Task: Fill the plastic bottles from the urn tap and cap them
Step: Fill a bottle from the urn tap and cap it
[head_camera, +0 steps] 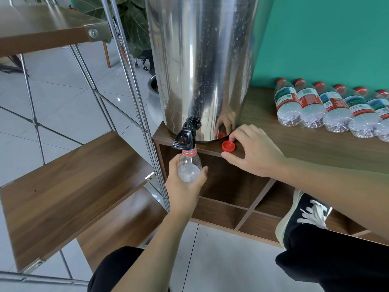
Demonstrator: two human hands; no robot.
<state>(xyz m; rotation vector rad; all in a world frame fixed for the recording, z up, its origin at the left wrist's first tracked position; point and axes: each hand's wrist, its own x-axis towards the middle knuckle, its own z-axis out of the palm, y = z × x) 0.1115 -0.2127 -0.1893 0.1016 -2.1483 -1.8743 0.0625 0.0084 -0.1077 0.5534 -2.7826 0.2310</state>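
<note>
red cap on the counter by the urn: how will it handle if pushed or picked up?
The red cap looks like small thin plastic, so probably very light and easily flicked. It lies open side up on the wooden counter, so likely to slide rather than roll. The right hand fingers touch it at the counter edge; a nudge could drop it.

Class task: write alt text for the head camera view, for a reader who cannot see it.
A person's left hand holds an uncapped plastic bottle under the black tap of a steel urn, while the right hand touches a loose red cap on the wooden shelf. Capped bottles lie in a row at right.
</note>
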